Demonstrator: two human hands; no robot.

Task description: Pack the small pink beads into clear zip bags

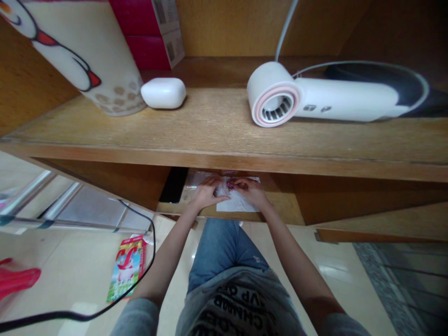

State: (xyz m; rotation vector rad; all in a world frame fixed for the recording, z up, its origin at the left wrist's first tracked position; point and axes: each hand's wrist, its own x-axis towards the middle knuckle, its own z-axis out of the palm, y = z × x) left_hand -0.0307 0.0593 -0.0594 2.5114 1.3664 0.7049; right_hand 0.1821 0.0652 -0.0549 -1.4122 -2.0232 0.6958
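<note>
On the lower shelf [280,199], a white sheet of paper [236,203] lies under my hands. My left hand [207,193] rests at its left side, fingers laid flat and thumb stretched out, next to a clear plastic wrapper [196,179]. Between the two hands is a small purple-red cluster [230,184], too small to tell its kind. My right hand [252,191] has its fingers curled and pinched together at the cluster's right edge. A black phone-like slab [174,185] lies flat to the left of my left hand.
The upper shelf [210,126] overhangs my hands. It carries a milk-tea cup [87,60], a white earbud case [164,93], dark pink boxes [149,49] and a white handheld fan [336,99] with a cable. A black cord [105,305] hangs at lower left, near a colourful packet [126,268] on the floor.
</note>
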